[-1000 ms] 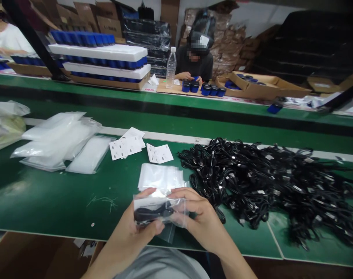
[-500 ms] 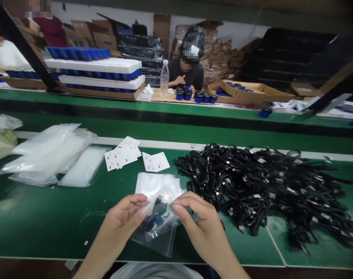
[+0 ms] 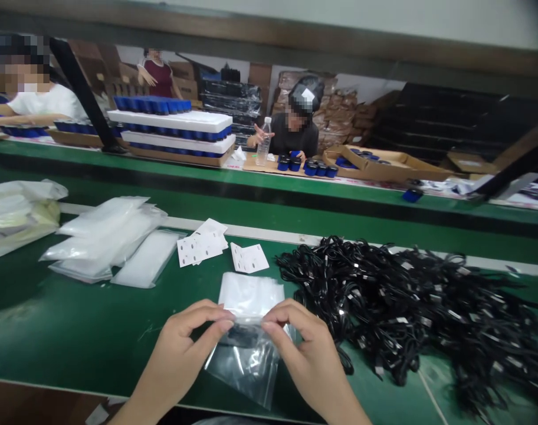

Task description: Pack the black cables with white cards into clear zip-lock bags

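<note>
Between my two hands is a clear plastic bag (image 3: 248,361), pinched along its upper edge. Inside or under the film a dark bundle (image 3: 242,335) shows, partly hidden by glare and folds; it looks like a cable. My left hand (image 3: 187,342) grips the bag's left side between thumb and fingers. On the opposite side, my right hand (image 3: 305,342) pinches it the same way. Just beyond the fingertips lies a stack of small clear bags (image 3: 251,290). Right of my right hand spreads a big heap of black USB cables (image 3: 384,307).
Folded white leaflets (image 3: 202,245) lie behind the bags, with packs of plastic bags (image 3: 105,233) to the left. Across the green bench (image 3: 163,192), a co-worker (image 3: 298,133) sits by a water bottle (image 3: 264,141) and blue-and-black parts. Foam trays (image 3: 176,121) are stacked nearby.
My fingertips have come closer together along the bag's edge. The cable and blue item seen inside earlier are now mostly hidden. The camera view has tilted up and turned left.
</note>
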Motion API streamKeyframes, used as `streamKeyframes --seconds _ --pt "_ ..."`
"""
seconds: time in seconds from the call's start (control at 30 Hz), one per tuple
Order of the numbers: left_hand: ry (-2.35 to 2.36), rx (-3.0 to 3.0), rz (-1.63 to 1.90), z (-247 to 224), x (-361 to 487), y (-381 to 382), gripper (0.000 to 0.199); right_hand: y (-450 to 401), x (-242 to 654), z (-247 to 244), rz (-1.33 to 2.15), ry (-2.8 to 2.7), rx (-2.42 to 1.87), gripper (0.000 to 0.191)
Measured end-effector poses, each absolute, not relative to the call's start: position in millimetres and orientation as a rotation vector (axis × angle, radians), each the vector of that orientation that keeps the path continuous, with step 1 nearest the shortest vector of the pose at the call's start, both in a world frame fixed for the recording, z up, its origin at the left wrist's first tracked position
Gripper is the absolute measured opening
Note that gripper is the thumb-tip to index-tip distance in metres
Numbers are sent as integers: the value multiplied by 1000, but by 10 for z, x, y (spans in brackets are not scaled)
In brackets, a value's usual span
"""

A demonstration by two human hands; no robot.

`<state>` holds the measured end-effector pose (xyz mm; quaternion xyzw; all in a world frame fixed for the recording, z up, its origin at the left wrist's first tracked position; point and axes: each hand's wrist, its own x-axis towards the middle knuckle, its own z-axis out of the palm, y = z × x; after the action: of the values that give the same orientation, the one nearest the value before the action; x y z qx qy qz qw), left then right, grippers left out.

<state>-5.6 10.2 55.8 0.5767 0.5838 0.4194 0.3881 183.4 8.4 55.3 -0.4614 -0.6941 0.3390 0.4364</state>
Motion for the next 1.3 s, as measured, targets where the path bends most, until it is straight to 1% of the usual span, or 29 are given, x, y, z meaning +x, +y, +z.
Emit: streamKeyframes --seconds 0.13,0.3,0.4,0.53,0.63,0.77,0.93,1.3 --pt "1494 1519 1081 568 -45 123 16 105 1853 519 843 -1743 -1133 14" --pt "1462 1536 1063 519 -83 165 16 153 1839 417 748 -1727 -1107 11" --pt "1418 1796 1019 466 -164 201 17 175 1846 370 717 -1776 -1082 14" --pt "1231 2178 1143 386 -247 242 15 199 1847 343 562 -1816 -986 15" --pt "1194 2284 1189 345 -242 264 16 204 1835 364 489 -1822 -981 14" --pt "1248 2250 1236 318 -179 278 14 200 1824 403 594 -1774 -1025 12" --pt "1259 2081 1119 307 -112 281 13 202 1824 402 647 -1742 -1045 13" --pt "1237 1874 1087 334 12 271 13 217 1764 414 860 -1672 -1100 14"
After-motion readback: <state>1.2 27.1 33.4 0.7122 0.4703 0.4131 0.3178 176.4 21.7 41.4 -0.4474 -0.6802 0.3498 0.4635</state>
